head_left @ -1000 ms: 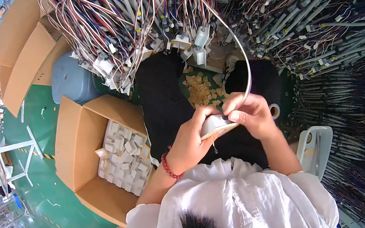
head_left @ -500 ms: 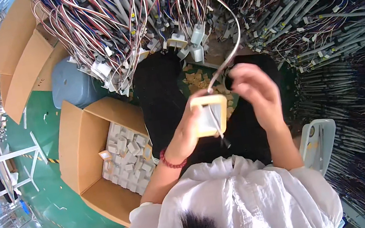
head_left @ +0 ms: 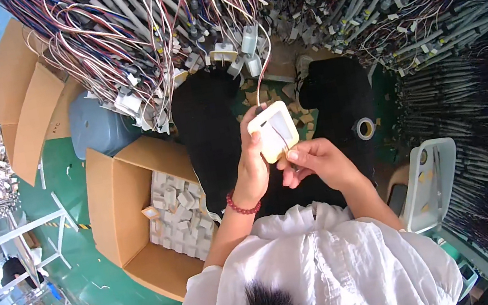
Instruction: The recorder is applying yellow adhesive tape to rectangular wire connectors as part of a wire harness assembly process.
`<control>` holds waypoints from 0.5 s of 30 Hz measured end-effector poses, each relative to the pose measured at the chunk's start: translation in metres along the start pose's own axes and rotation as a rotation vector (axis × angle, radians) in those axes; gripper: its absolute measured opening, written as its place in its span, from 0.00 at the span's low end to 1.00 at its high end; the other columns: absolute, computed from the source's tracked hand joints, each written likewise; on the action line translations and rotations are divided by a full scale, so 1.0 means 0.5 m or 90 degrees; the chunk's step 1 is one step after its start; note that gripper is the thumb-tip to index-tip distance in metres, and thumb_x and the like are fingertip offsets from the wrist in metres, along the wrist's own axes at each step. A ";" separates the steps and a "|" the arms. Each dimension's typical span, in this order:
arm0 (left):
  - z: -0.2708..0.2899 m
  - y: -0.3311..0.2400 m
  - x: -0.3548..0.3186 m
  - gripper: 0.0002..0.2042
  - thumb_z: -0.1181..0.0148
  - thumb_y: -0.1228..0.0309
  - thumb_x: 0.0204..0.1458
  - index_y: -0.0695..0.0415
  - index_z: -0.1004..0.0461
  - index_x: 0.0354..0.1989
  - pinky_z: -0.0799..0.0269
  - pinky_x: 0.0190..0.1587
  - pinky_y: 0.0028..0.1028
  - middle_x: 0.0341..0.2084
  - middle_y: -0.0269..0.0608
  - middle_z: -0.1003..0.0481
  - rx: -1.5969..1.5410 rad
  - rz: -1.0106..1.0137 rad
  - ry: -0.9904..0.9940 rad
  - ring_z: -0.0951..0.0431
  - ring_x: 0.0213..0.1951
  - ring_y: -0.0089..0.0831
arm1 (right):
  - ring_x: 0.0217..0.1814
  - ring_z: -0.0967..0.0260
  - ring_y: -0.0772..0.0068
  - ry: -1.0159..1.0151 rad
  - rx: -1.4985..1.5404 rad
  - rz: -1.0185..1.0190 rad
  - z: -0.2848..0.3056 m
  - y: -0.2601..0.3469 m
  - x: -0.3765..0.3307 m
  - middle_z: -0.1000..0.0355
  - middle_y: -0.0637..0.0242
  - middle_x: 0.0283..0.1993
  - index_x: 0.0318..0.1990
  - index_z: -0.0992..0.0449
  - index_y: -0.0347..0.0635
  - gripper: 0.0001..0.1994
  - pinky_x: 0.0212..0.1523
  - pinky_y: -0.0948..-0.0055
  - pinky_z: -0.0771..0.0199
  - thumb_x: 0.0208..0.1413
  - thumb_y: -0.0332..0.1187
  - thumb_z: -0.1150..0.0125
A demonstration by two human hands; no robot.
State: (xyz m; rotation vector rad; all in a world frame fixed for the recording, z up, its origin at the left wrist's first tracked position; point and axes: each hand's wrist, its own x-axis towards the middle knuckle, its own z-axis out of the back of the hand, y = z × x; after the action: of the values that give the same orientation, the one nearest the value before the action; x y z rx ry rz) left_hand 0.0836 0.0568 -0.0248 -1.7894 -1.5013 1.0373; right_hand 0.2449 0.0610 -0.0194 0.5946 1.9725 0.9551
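My left hand (head_left: 251, 164) is closed round the side of a small white box with a pale yellow rim (head_left: 257, 125), its open face turned up toward me. A wire lead (head_left: 263, 73) enters the box at its far end and runs up to the bundles. Across the inside of the box the lead comes out over the near edge. There my right hand (head_left: 321, 163) pinches its end between thumb and fingers; the tip is mostly hidden by them. Both hands are above my lap.
At the left, an open cardboard box (head_left: 125, 207) holds many white boxes (head_left: 178, 213). A blue stool (head_left: 96, 121) stands beyond it. Cable bundles (head_left: 123, 23) crowd the far side and right. A roll of tape (head_left: 365, 128) lies by my right leg, near a white plastic tray (head_left: 435, 184).
My right hand has come down and left to the box and taken hold of the lead's end. The box is tilted more, and the lead above it hangs in a smaller curve.
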 end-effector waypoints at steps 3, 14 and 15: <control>-0.002 0.003 0.007 0.29 0.63 0.49 0.61 0.57 0.49 0.63 0.32 0.51 0.31 0.52 0.44 0.36 -0.046 0.022 -0.025 0.32 0.51 0.33 | 0.26 0.32 0.78 0.053 0.212 -0.005 -0.013 -0.018 0.008 0.29 0.67 0.25 0.39 0.24 0.33 0.15 0.30 0.79 0.28 0.62 0.38 0.48; -0.007 0.007 0.013 0.26 0.63 0.49 0.61 0.61 0.34 0.52 0.23 0.40 0.34 0.38 0.45 0.25 -0.183 0.164 -0.155 0.22 0.37 0.36 | 0.26 0.31 0.70 -0.082 -0.262 0.273 -0.044 -0.037 0.012 0.28 0.58 0.26 0.40 0.24 0.33 0.08 0.29 0.74 0.33 0.57 0.27 0.45; -0.006 0.007 0.014 0.26 0.63 0.49 0.61 0.61 0.34 0.52 0.23 0.40 0.34 0.38 0.45 0.25 -0.180 0.168 -0.159 0.22 0.37 0.36 | 0.28 0.29 0.63 -0.080 -0.301 0.302 -0.045 -0.037 0.014 0.27 0.55 0.29 0.40 0.25 0.32 0.07 0.31 0.71 0.31 0.55 0.24 0.44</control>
State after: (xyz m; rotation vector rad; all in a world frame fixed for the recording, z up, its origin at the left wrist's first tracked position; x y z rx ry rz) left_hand 0.0884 0.0632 -0.0275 -2.1661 -1.6589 1.2658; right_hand 0.2210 0.0459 -0.0294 0.8374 1.4403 1.5727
